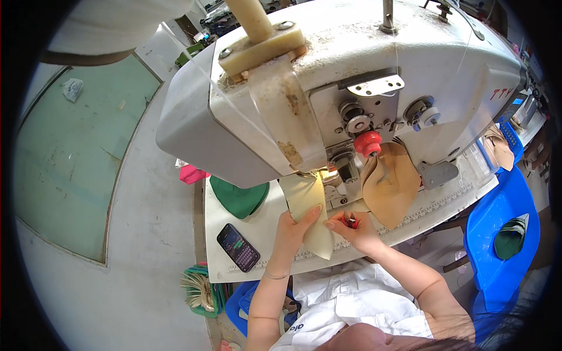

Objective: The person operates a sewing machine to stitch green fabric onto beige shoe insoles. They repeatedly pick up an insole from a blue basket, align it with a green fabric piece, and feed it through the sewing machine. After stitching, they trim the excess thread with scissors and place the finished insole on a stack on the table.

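A pale yellow, curved flat piece (308, 202) runs from under the sewing machine head (246, 134) toward me. Its near tip hangs over the table's front edge. My left hand (297, 227) grips its left side, with the thumb on top. My right hand (358, 229) is closed around a small red-handled tool (351, 220) with a dark metal part, its exact kind partly hidden by the fingers. The right fingertips are at the right edge of the yellow piece. Tan leather-like pieces (391, 186) lie right of the needle area, and green pieces (237, 196) lie to the left.
A phone (238, 247) with a lit screen lies on the white worktable (275, 245), which has a ruler strip along its front. Blue bins (477, 257) stand at the right, one holding green pieces (510, 238). Bundled pieces (199, 289) sit low at the left.
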Demonstrator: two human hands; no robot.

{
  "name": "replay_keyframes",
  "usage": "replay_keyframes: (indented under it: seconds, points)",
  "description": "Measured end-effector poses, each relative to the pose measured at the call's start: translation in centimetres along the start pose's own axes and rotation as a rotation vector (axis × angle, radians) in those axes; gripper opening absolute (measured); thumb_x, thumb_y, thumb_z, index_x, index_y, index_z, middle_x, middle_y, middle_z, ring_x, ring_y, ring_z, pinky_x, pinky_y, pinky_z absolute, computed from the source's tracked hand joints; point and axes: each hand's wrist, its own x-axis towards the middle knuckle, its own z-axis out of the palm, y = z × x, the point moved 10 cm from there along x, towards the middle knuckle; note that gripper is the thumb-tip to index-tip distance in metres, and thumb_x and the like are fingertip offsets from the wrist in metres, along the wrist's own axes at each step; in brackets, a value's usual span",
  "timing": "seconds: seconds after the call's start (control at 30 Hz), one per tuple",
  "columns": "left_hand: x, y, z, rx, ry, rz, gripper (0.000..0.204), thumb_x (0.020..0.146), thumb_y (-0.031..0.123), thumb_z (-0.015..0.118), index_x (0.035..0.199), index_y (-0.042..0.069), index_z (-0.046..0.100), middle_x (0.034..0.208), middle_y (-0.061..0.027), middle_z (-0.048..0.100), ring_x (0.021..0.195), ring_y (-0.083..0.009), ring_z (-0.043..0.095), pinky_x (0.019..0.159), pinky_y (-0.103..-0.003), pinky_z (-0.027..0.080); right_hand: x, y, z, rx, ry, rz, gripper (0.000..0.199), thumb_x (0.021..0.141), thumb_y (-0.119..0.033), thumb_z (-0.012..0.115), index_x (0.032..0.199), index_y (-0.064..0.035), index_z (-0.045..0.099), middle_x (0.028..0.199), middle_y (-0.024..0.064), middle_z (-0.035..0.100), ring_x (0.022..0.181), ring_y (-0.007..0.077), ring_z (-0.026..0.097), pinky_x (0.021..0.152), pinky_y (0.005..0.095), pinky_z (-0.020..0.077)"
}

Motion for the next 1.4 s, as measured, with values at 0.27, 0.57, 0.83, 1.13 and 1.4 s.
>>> replay_keyframes:
  seconds: [0.27,0.57,0.83,1.13,1.4]
  points:
    - [1.6,-0.4,-0.5,0.055,0.000,-0.014,0.030,0.086,0.023,0.067,0.102,-0.002,0.063,0.088,-0.0035,0.066,0.074,-0.0082,0.060,0.063,-0.022,0.048,1.5,-2.6,-0.8,-0.027,0.013,-0.152,0.023,0.090,-0.022,0.063,0.091,0.0006,0.067,0.069,-0.0061,0.056,0.061,-0.0002,0.043,0.053,0.0175,0.0348]
    - [3.4,1.1,-0.3,0.031,-0.128,0.052,0.027,0.087,0.015,0.065,0.106,-0.003,0.060,0.098,-0.0053,0.065,0.081,-0.0096,0.062,0.068,-0.023,0.049,3.5,-5.0,-1.7,-0.067,0.001,-0.190,0.024,0.090,-0.023,0.062,0.093,0.0008,0.067,0.074,-0.0037,0.060,0.068,0.0013,0.048,0.060,0.0199,0.0404]
    - [4.5,2.3,-2.3,0.013,-0.017,0.063,0.039,0.088,0.023,0.065,0.114,-0.003,0.057,0.103,-0.0066,0.064,0.089,-0.0101,0.059,0.080,-0.023,0.046,3.6,-5.5,-1.5,-0.078,0.000,-0.040,0.026,0.089,-0.026,0.063,0.092,-0.0005,0.067,0.073,-0.0033,0.059,0.068,0.0024,0.048,0.062,0.0205,0.0394]
    - [0.0,4.8,0.2,0.232,0.024,0.109,0.044,0.088,0.022,0.064,0.119,-0.007,0.051,0.103,-0.0086,0.063,0.086,-0.0094,0.059,0.075,-0.021,0.047,2.7,-7.7,-1.9,-0.365,0.128,-0.208,0.027,0.086,-0.025,0.067,0.087,0.0014,0.065,0.060,-0.0007,0.053,0.055,0.0042,0.043,0.050,0.0232,0.0351]
    - [2.8,2.0,-2.2,-0.010,0.059,-0.038,0.034,0.085,0.019,0.067,0.106,-0.007,0.061,0.096,-0.0082,0.065,0.079,-0.0093,0.061,0.071,-0.021,0.048,3.2,-6.7,-2.0,-0.369,0.093,-0.206,0.030,0.087,-0.029,0.066,0.088,0.0010,0.066,0.061,-0.0022,0.052,0.057,0.0036,0.040,0.051,0.0220,0.0322]
